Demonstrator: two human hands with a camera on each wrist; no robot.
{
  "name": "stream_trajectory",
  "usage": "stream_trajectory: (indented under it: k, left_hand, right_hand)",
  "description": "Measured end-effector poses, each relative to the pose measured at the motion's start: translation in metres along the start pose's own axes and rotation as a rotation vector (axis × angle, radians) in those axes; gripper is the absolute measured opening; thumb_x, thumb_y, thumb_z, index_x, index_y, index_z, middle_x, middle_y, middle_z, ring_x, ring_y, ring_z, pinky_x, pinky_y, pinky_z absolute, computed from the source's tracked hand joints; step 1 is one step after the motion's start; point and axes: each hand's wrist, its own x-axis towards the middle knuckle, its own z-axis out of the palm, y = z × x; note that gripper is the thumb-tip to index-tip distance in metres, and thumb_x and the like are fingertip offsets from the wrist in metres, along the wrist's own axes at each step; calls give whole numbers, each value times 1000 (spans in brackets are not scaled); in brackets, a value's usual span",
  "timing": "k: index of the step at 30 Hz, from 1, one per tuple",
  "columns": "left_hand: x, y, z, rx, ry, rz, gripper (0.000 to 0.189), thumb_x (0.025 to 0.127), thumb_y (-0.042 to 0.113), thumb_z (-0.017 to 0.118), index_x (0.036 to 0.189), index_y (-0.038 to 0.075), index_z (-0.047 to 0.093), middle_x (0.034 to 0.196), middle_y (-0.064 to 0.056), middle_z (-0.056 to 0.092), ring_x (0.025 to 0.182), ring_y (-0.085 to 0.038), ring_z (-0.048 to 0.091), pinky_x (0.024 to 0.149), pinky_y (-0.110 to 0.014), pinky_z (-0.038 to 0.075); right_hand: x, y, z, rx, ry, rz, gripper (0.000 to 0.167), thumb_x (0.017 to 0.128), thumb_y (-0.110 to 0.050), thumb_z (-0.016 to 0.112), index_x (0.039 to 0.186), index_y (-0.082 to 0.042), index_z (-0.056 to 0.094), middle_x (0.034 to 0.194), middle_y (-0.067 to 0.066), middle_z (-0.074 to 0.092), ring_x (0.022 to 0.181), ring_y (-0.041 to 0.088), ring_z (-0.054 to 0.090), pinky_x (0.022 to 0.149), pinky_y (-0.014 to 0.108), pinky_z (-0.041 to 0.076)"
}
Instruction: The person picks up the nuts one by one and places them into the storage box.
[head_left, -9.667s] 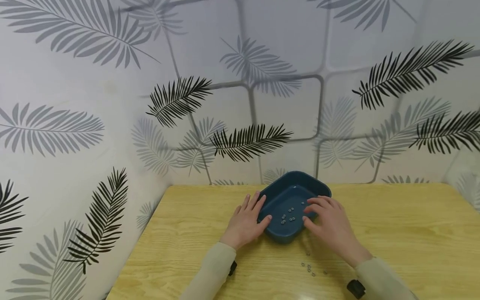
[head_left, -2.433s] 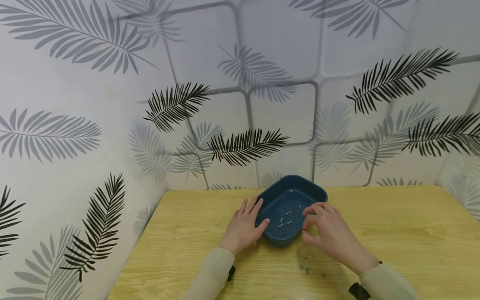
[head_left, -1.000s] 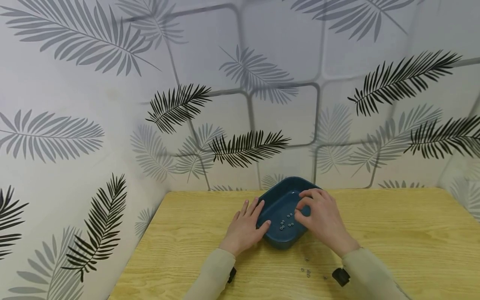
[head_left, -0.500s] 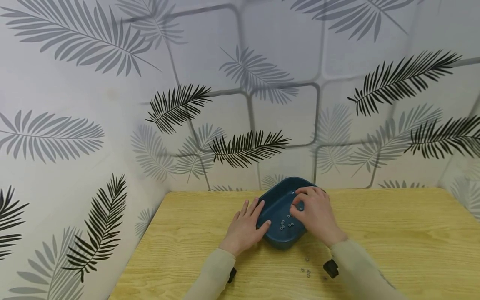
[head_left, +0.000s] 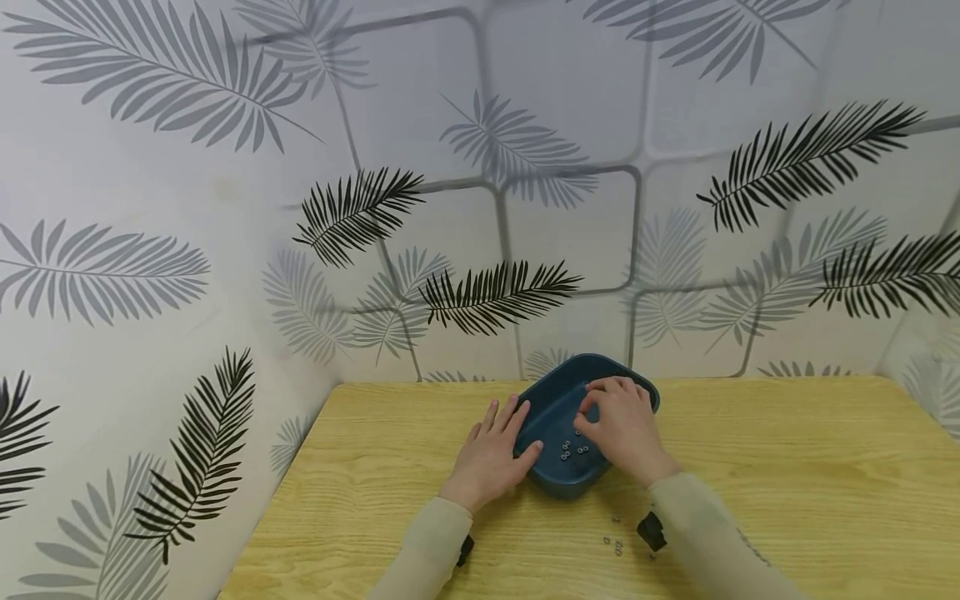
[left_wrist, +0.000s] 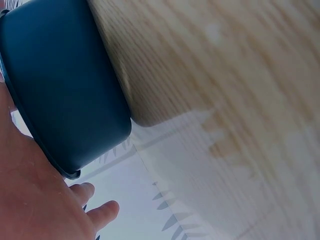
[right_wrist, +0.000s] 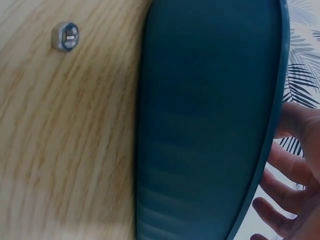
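A dark blue rectangular container (head_left: 566, 486) stands on the table with several small metal nuts (head_left: 566, 450) on its floor. My left hand (head_left: 487, 460) rests at its left rim, fingers spread and thumb over the near side; the left wrist view shows the hand (left_wrist: 37, 185) along the container wall (left_wrist: 65, 85). Over the container's right half, my right hand (head_left: 624, 425) pinches a nut between thumb and index finger; the fingertips hide it. In the right wrist view, the hand (right_wrist: 302, 170) reaches over the rim, its thumb and index tips out of sight.
Several loose nuts (head_left: 618, 547) lie on the wooden table (head_left: 787, 475) in front of the container. One hex nut (right_wrist: 66, 36) shows close up beside the container in the right wrist view. A leaf-patterned wall (head_left: 480, 208) rises directly behind the table.
My right hand went from beside the container's right edge to above its inside, drifting left, still pinching. One nut fewer lies on the table than in the oldest frame. My left hand has stayed put.
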Motion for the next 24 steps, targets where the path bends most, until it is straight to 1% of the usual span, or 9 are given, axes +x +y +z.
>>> stream_trajectory:
  k: [5,11,15,20,24]
  left_hand:
    - [1,-1,1,7,-2,0,70,101,60,35,159,25,19,164,-2,13,150,-25,4,115,-54,20]
    - [1,-1,3,9,-2,5,70,101,60,34,159,25,19,164,-1,12,150,-28,6,115,-54,21]
    - [1,-2,6,8,-2,8,70,101,60,34,159,25,19,164,-2,13,150,-28,7,114,-55,21]
    - [2,-1,4,7,1,3,69,101,58,36,159,24,20,164,-1,12,150,-27,6,114,-55,21]
    - [1,-1,3,6,-3,3,69,101,59,36,159,24,20,164,0,12,150,-26,6,115,-54,21]
  right_hand:
    - [1,2,4,-21,-17,10,9,82,-23,77,76,-18,73,119,12,64,115,37,47,102,61,30]
    - [-1,4,8,-39,-44,16,11,83,-26,78,75,-20,73,117,12,65,116,37,47,103,60,29]
    - [-4,5,8,-47,-50,11,13,82,-29,78,80,-17,75,118,12,65,117,37,47,105,59,26]
    - [-7,6,4,-38,-33,-18,18,83,-30,77,89,-13,76,121,13,63,117,38,46,105,59,27]
    - [-11,7,-1,-24,-24,-25,17,84,-29,76,91,-13,75,123,13,62,118,38,46,104,60,27]
